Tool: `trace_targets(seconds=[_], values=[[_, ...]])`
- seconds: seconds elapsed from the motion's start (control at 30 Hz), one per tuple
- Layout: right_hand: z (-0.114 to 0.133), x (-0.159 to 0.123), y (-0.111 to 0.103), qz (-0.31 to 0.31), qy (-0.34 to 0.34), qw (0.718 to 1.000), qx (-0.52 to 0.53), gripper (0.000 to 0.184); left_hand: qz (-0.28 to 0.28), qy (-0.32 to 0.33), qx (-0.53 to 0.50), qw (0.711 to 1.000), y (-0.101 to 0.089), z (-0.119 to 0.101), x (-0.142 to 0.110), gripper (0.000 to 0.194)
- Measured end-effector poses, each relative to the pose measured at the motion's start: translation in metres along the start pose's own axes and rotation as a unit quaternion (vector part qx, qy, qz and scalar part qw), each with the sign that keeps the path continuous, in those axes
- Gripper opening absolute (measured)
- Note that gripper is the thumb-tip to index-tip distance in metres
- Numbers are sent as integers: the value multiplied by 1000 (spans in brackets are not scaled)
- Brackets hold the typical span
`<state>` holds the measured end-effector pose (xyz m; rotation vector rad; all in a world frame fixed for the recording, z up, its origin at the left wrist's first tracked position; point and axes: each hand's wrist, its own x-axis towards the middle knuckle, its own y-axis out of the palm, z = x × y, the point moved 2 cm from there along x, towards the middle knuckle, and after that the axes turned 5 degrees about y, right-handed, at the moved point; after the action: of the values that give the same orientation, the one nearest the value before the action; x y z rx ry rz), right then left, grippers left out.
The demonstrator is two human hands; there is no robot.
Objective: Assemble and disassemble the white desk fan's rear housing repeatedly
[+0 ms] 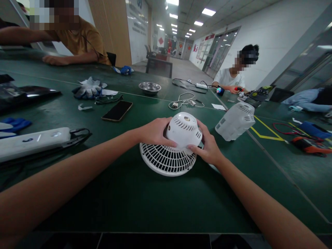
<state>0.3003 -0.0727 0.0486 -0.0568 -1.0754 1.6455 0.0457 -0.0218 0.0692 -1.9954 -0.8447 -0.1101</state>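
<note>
White slotted plastic dome point(183, 133): my left grip point(158, 131) and right grip point(208, 145) are clasping it over a round white slatted grille point(168, 159).

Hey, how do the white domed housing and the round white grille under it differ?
The domed housing bulges upward, while the grille is wider and flatter. The housing has short slots; the grille has long bars fanning outward. Both are white.

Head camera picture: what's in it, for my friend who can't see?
A left hand and a right hand grip a white vented cover, with a round grille under it, at a green table. Beyond lie a phone and a metal bowl.
</note>
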Motion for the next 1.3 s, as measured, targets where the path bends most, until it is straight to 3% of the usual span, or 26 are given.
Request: trace_targets(seconds=[0.23, 0.53, 0.63, 0.73, 0.87, 0.93, 1.0, 1.3], values=[[0, -1, 0, -11, -24, 999, -29, 98, 0, -3, 1, 1000, 0, -1, 0, 82], [2, -2, 2, -14, -44, 994, -101, 104, 40, 18, -61, 997, -2, -1, 1, 100], [5, -1, 2, -12, -55, 990, -131, 111, 27, 33, -31, 999, -3, -1, 0, 95], [7, -3, 1, -7, -29, 996, -89, 118, -4, 34, 0, 999, -3, 0, -2, 87], [6, -10, 3, 50, 62, 996, 34, 103, -6, 69, -21, 997, 8, -2, -4, 119], [6, -12, 4, 79, 73, 992, 63, 103, -19, 79, -17, 997, 15, -4, -4, 138], [6, -12, 3, 90, 69, 991, 76, 104, -41, 75, -7, 996, 21, -8, -4, 144], [11, -9, 1, 91, 54, 992, 64, 102, -78, 90, 33, 992, 28, -15, -4, 114]])
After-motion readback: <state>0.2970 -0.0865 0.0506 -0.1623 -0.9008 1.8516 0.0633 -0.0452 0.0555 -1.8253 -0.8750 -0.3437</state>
